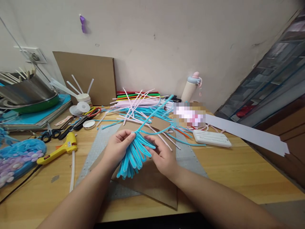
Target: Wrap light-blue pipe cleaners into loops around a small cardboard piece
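Observation:
A cluster of blue pipe cleaners (133,156), bent into many long loops, hangs between my hands above a piece of cardboard (152,184). My left hand (120,144) pinches the gathered top of the cluster between thumb and fingers. On the other side, my right hand (163,156) has its thumb and fingers closed on one of the right-hand loops. Two straight blue ends stick out from the gathered top, one up to the right and one sideways. Beneath the cardboard lies a grey cutting mat (190,162).
Loose pipe cleaners (143,103) in several colours lie along the wall. Left are a yellow glue gun (59,148), scissors (50,133), a tape roll (82,107) and a metal pot (30,89). Right are a white power bank (212,138), a bottle (190,89) and a white strip (247,132).

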`<state>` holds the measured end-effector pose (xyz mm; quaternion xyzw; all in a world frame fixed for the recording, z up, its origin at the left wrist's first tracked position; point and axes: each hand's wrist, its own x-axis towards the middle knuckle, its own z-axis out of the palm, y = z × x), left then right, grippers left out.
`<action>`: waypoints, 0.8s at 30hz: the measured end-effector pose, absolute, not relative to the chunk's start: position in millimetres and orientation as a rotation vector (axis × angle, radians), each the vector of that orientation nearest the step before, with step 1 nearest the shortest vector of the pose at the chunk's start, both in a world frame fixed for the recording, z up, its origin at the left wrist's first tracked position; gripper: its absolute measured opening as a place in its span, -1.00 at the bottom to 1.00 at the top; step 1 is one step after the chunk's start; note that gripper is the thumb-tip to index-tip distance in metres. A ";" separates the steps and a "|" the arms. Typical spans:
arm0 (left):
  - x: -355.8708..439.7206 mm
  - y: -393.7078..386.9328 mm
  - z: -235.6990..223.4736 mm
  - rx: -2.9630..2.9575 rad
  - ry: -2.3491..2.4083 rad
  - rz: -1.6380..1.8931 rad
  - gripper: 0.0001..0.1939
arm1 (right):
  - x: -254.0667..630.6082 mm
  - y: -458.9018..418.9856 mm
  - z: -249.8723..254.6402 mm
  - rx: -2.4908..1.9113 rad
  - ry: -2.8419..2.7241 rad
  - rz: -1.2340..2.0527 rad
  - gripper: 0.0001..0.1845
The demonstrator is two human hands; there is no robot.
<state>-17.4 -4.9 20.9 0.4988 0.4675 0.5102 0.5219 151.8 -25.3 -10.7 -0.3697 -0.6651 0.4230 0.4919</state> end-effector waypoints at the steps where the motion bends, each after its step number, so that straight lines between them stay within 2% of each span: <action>1: -17.0 -4.5 19.0 1.261 1.160 1.233 -0.75 | 150.7 -25.3 -11.6 -0.887 -1.573 1.158 -0.70; 3: -17.0 -3.5 16.6 1.410 1.256 1.247 -0.75 | 149.8 -24.2 -12.3 -0.862 -1.490 1.376 -0.71; 6: -19.2 -2.2 16.2 1.586 1.349 1.212 -0.74 | 152.5 -19.5 -10.1 -0.863 -1.386 1.499 -0.70; 10: -22.3 -1.0 16.1 1.660 1.362 1.130 -0.73 | 158.7 -15.2 -5.5 -0.930 -1.343 1.472 -0.67; 15: -23.9 -1.9 16.3 1.640 1.309 1.085 -0.72 | 163.6 -18.6 -2.8 -0.880 -1.601 1.294 -0.61; 24: -16.1 -8.9 17.5 1.710 1.109 0.870 -0.75 | 153.7 -10.9 -4.4 -0.726 -1.089 1.572 -0.82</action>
